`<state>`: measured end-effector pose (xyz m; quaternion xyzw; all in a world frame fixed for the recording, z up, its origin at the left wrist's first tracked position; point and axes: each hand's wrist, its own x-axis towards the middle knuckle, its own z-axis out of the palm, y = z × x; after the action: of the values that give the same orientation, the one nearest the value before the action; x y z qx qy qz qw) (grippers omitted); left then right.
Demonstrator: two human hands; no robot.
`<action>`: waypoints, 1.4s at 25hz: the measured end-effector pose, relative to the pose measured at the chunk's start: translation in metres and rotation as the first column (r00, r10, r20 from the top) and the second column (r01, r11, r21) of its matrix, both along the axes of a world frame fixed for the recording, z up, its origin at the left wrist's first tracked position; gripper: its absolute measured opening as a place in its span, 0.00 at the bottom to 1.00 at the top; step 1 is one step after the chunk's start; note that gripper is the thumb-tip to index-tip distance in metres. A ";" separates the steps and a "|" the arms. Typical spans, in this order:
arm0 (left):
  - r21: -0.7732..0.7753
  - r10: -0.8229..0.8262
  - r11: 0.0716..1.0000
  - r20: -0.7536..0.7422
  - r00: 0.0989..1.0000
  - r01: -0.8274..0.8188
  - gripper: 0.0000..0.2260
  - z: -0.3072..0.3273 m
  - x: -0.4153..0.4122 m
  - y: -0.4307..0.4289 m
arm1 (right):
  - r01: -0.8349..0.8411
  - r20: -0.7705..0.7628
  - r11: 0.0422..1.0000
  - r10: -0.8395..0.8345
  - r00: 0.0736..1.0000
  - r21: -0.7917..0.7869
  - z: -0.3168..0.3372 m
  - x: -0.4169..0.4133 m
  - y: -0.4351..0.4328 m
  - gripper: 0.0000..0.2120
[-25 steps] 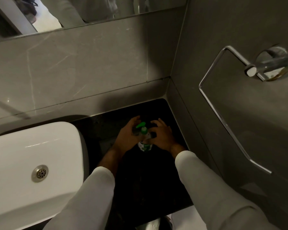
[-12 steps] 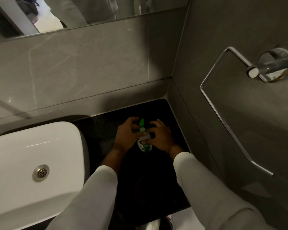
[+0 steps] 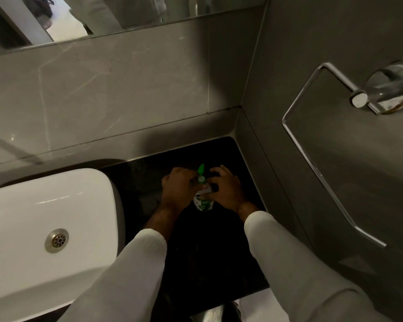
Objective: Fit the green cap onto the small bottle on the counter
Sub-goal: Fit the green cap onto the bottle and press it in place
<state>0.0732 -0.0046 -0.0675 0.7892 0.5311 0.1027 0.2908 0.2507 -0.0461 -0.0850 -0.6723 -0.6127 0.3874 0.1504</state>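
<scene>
A small bottle [image 3: 203, 203] with a white and green label stands on the black counter [image 3: 149, 187]. Its green cap [image 3: 200, 173] sits at the bottle's neck, with the flip lid pointing up. My left hand [image 3: 178, 190] is on the left of the bottle, fingers closed at the cap. On the right, my right hand [image 3: 226, 189] wraps its fingers around the bottle's upper body. The bottle's neck is mostly hidden by my fingers.
A white basin [image 3: 51, 228] with a metal drain [image 3: 57, 240] fills the left. Grey tiled walls close the counter at the back and right. A chrome towel ring [image 3: 312, 163] hangs on the right wall. A mirror [image 3: 102, 15] runs along the top.
The green cap's flip lid has swung from tilted left to pointing straight up. My left fingers have closed in on the cap. Both hands stay at the bottle.
</scene>
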 end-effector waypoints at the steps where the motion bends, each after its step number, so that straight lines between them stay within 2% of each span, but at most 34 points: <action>1: -0.005 -0.015 1.000 -0.005 1.000 0.015 0.11 -0.001 -0.001 0.000 | -0.010 0.008 1.000 0.010 1.000 -0.004 0.000 0.001 0.000 0.21; 6: -0.300 -0.042 0.954 -0.054 0.998 0.024 0.18 0.025 -0.001 0.024 | 0.020 -0.022 1.000 -0.020 1.000 -0.003 -0.002 -0.001 -0.003 0.23; 9: -0.239 0.036 0.970 -0.066 0.997 -0.050 0.22 0.049 0.007 0.037 | 0.029 0.007 1.000 -0.029 1.000 0.007 -0.002 -0.003 -0.002 0.25; 13: -0.154 -0.028 0.988 -0.315 0.949 -0.022 0.13 0.062 0.025 0.045 | 0.027 -0.003 0.999 -0.027 1.000 -0.020 -0.002 -0.003 -0.001 0.24; 16: -0.159 -0.183 0.978 -0.341 0.922 0.135 0.12 0.068 0.030 0.051 | 0.023 0.018 1.000 -0.023 1.000 -0.021 -0.003 -0.002 -0.001 0.25; 19: -0.079 -0.394 0.912 -0.436 0.809 0.401 0.12 0.073 0.030 0.055 | 0.009 0.025 0.999 -0.009 1.000 -0.033 -0.004 -0.002 -0.001 0.25; 22: -0.029 -0.487 0.834 -0.508 0.710 0.552 0.12 0.077 0.029 0.057 | 0.017 0.017 0.999 -0.017 1.000 -0.029 -0.006 -0.001 -0.001 0.25; 28: 0.037 -0.545 0.778 -0.457 0.703 0.627 0.11 0.077 0.023 0.053 | 0.011 0.031 1.000 -0.010 0.999 -0.027 -0.006 -0.001 -0.001 0.24; 31: 0.015 -0.585 0.767 -0.397 0.707 0.642 0.11 0.076 0.021 0.049 | 0.011 0.029 1.000 -0.010 1.000 -0.018 -0.005 -0.001 -0.005 0.25; 33: -0.016 -0.603 0.780 -0.287 0.744 0.626 0.11 0.074 0.016 0.041 | 0.016 0.026 1.000 -0.016 1.000 0.005 -0.006 -0.001 -0.012 0.26; 35: 0.014 -0.585 0.808 -0.113 0.803 0.590 0.12 0.067 0.007 0.030 | 0.025 0.030 0.999 -0.027 0.999 0.042 -0.012 -0.001 -0.024 0.27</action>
<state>0.0805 0.0259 -0.0004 0.9257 0.2727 -0.0204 0.2614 0.2498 -0.0705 -0.0966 -0.6828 -0.6140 0.3623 0.1598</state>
